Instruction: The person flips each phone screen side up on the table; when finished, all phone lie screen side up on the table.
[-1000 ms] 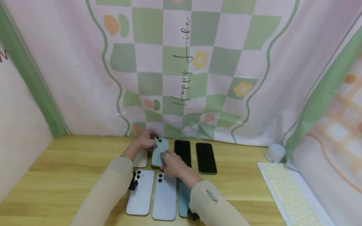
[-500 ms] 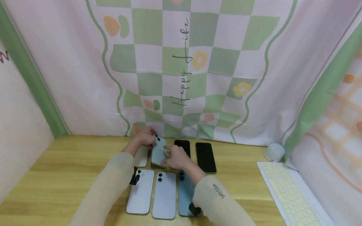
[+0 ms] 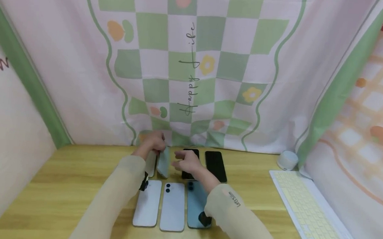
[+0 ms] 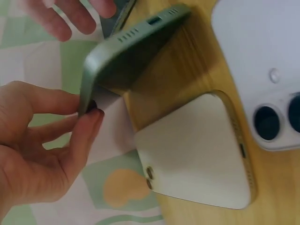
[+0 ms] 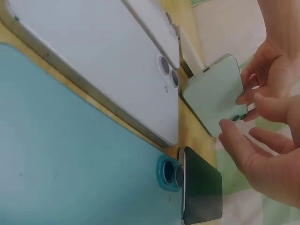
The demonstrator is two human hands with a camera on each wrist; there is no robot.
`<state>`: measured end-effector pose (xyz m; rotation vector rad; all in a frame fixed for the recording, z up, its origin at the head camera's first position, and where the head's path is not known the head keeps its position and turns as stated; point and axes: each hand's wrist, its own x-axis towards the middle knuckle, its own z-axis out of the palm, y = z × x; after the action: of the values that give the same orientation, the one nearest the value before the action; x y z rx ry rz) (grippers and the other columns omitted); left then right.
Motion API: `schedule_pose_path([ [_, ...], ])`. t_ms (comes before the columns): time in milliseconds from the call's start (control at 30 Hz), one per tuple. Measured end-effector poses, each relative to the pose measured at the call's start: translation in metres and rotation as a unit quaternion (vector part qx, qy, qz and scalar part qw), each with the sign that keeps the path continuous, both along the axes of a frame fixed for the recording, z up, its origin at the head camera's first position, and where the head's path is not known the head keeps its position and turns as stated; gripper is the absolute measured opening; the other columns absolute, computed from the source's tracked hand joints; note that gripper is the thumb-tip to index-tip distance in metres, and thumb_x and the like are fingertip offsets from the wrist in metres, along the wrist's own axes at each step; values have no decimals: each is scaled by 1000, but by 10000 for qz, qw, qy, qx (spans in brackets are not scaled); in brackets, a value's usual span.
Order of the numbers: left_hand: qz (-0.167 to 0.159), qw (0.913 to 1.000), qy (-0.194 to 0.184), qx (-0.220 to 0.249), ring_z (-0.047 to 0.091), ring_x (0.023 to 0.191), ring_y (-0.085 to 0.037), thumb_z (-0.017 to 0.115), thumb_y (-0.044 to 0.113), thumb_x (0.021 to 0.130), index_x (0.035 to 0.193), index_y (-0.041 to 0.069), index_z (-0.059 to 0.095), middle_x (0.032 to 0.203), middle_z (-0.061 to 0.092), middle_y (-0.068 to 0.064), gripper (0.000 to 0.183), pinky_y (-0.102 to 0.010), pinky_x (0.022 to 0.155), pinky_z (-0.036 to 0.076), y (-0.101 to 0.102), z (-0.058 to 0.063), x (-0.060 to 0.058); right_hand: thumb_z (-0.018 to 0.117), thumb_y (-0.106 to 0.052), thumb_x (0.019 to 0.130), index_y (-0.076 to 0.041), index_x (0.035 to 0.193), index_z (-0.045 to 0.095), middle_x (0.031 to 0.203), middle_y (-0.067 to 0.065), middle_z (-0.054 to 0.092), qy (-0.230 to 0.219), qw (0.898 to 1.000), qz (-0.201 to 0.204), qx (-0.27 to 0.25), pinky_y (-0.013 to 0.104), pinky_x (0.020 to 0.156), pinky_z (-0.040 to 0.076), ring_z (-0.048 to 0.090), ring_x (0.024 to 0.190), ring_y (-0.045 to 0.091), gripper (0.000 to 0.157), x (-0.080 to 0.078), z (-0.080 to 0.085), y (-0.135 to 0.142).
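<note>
A pale green phone (image 3: 163,165) in the back row stands tipped up on an edge. My left hand (image 3: 154,143) pinches its camera end between thumb and fingers, and the left wrist view shows the phone's port end (image 4: 140,40) raised toward that camera. Just to the right my right hand (image 3: 188,162) is held with fingers spread, apart from the phone and over a black-screened phone (image 3: 187,176). In the right wrist view the green phone's back (image 5: 213,91) faces the right fingertips. A cream phone (image 4: 197,150) lies flat beside the left hand.
A white phone (image 3: 147,208), a lavender phone (image 3: 173,210) and a blue phone (image 3: 196,201) form the front row, cameras away from me. Another black-screened phone (image 3: 216,165) lies at back right. Farther right are a keyboard (image 3: 312,209) and a small white cylinder (image 3: 287,160). A curtain (image 3: 206,94) hangs behind.
The green phone, lying nearly flat before, has been tilted up steeply on its edge by my left hand. My right hand has let go of it and drawn slightly right.
</note>
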<state>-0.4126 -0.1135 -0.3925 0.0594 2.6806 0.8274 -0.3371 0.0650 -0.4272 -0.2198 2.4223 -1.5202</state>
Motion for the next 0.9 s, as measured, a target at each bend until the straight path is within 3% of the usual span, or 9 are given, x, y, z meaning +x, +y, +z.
schedule_pose_path([
  [167,115,9983,-15,-567,63,59,-19,53,-7,77,87,-1,58,88,63,-14,13,-30,64,62,7,3,-3,70,-2,92,6,143,55,147,31,56,-361,9973,-207,-613,37,90,64,72,115,40,53,0,-1,0],
  [300,-2,9965,42,-839,67,63,-18,59,-2,82,87,5,61,80,67,-7,9,-28,63,60,12,7,2,65,0,96,9,146,50,149,33,50,-680,9915,-186,-1094,40,94,63,66,123,45,53,1,-4,-1],
  [400,-179,9967,116,-783,72,69,-19,59,1,82,100,3,62,88,70,-9,19,-30,67,61,15,7,5,61,-1,98,10,149,46,148,34,51,-919,9860,-116,-1386,46,100,60,62,130,47,54,2,-5,0],
  [500,-286,9986,268,-363,73,71,-19,59,2,84,119,-2,60,111,70,-17,35,-31,71,64,17,3,7,60,-2,99,9,150,44,148,33,52,-1069,9813,-105,-1595,51,106,57,60,132,47,55,3,-4,1],
  [633,-231,9971,181,696,72,68,-23,62,0,88,138,-5,52,137,59,-27,51,-37,72,66,15,-8,8,61,-2,99,9,148,48,145,32,54,-1167,9766,-166,-1799,51,106,56,62,130,46,52,2,-5,2],
  [767,-162,9901,-20,1391,71,65,-29,67,3,87,140,-1,49,141,50,-30,56,-41,65,65,16,-24,3,63,-4,100,7,147,51,139,31,60,-1179,9759,-256,-1819,47,101,60,65,126,45,50,1,-7,1],
  [900,-27,9882,-163,1523,71,75,-33,67,7,89,141,2,50,145,45,-29,56,-41,65,65,19,-29,1,65,-4,98,6,145,53,142,28,60,-1069,9792,-507,-1650,44,96,62,67,122,44,49,3,-9,-2],
])
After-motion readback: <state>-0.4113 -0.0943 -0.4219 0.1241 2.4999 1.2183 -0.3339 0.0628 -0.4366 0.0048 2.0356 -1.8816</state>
